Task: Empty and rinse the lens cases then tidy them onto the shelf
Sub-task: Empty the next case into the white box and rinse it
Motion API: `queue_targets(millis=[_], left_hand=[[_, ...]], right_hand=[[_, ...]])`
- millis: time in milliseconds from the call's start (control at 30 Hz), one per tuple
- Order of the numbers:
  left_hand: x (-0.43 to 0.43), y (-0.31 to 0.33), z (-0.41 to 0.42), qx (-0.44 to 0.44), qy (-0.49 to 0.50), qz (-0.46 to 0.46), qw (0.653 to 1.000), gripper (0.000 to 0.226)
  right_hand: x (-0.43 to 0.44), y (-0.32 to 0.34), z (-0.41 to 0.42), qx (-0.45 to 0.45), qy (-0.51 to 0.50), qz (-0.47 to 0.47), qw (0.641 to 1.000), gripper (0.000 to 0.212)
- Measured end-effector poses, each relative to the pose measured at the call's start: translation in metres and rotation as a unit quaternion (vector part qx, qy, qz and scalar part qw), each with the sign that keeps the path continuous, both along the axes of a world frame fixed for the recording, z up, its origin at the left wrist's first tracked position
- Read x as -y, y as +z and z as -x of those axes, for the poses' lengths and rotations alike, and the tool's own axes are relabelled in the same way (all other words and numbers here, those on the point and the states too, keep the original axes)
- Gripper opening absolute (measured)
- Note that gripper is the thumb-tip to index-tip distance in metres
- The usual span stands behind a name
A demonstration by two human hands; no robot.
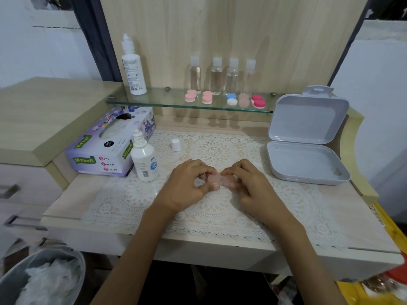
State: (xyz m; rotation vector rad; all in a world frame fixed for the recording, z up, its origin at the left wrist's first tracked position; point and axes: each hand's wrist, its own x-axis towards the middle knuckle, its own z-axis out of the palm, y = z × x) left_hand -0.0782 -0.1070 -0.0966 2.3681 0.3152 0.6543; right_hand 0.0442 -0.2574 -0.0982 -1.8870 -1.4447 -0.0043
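Observation:
A pale pink translucent lens case (217,179) is held low over the lace mat (220,208), between both hands. My left hand (187,186) grips its left end and my right hand (248,183) grips its right end, fingers curled around it. Several other lens cases lie on the glass shelf (154,102): two pink ones (190,95) (207,97), a blue and white one (231,99), a beige one (243,100) and a red one (258,101). An uncapped white solution bottle (144,159) stands left of my hands, its cap (175,144) loose on the mat.
A tissue box (110,144) lies at the left. An open grey plastic box (308,142) sits at the right. A tall white bottle (133,67) and several clear small bottles (217,75) stand on the shelf. A grey bin (41,278) with tissues is at the lower left.

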Motion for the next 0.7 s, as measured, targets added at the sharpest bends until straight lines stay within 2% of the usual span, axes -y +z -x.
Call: queue_targets(millis=[167, 533, 700], left_hand=[[-0.0005, -0.0006, 0.0000, -0.004, 0.000, -0.001, 1.000, 0.032], [-0.0005, -0.0004, -0.0001, -0.004, 0.001, -0.005, 1.000, 0.030], [-0.0001, 0.0000, 0.0000, -0.002, 0.004, 0.000, 1.000, 0.033]], right_hand=[[-0.0017, -0.0016, -0.0008, -0.005, -0.009, 0.005, 1.000, 0.031], [-0.0024, -0.0013, -0.0020, -0.014, -0.013, -0.003, 1.000, 0.032], [-0.0008, 0.0013, 0.0007, -0.049, -0.004, -0.019, 0.999, 0.030]])
